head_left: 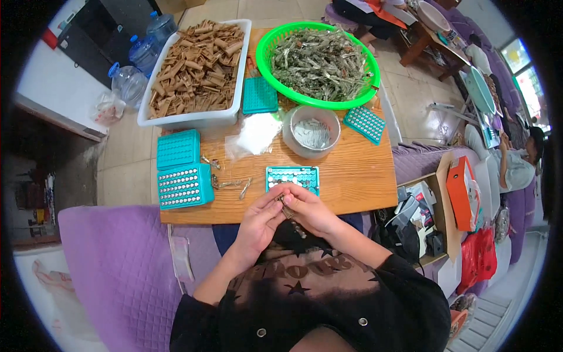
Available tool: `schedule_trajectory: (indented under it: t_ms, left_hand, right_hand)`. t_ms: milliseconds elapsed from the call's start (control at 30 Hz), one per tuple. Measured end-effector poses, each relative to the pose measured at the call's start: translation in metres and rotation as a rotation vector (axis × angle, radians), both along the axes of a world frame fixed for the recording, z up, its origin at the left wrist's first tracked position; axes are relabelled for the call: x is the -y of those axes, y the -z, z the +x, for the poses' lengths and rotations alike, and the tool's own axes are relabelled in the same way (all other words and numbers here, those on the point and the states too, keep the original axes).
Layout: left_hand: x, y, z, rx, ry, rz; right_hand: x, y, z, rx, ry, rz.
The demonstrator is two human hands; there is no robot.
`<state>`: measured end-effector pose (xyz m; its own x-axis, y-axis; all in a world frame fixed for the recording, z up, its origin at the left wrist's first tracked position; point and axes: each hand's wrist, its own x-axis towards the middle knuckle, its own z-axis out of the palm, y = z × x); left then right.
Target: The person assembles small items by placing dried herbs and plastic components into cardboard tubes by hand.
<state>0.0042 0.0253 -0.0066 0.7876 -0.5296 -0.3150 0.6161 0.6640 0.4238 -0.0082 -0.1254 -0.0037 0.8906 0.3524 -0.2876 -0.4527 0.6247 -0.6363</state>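
Observation:
My left hand and my right hand meet at the table's front edge. Both pinch a small metallic piece with thin strands between their fingertips; it is too small to name. Just beyond them lies a teal tray with round silvery pieces in its holes, partly hidden by my hands. Left of the hands, a few thin metallic pieces lie loose on the wood. A teal block filled with rows of silvery round tops sits farther left, against another teal block.
On the wooden table stand a white bin of brown paper tubes, a green basket of silvery strands and a tub of small pale strips. Another teal tray is at right. People sit farther off, upper right.

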Motion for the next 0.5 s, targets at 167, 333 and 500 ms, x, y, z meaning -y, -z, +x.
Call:
schedule_trajectory:
  t_ms: [167,333,500]
  left_hand:
    - [-0.004,0.012,0.002,0.053,0.030,-0.062]
    - [-0.002,0.008,0.002,0.112,0.016,-0.043]
    - [-0.003,0.006,0.003,0.056,-0.004,-0.071]
  right_hand:
    - [0.002,0.006,0.002,0.100,-0.058,-0.053]
    - [-0.001,-0.004,0.003,0.057,-0.035,-0.111]
    - [-0.001,-0.004,0.005,0.009,-0.033,-0.063]
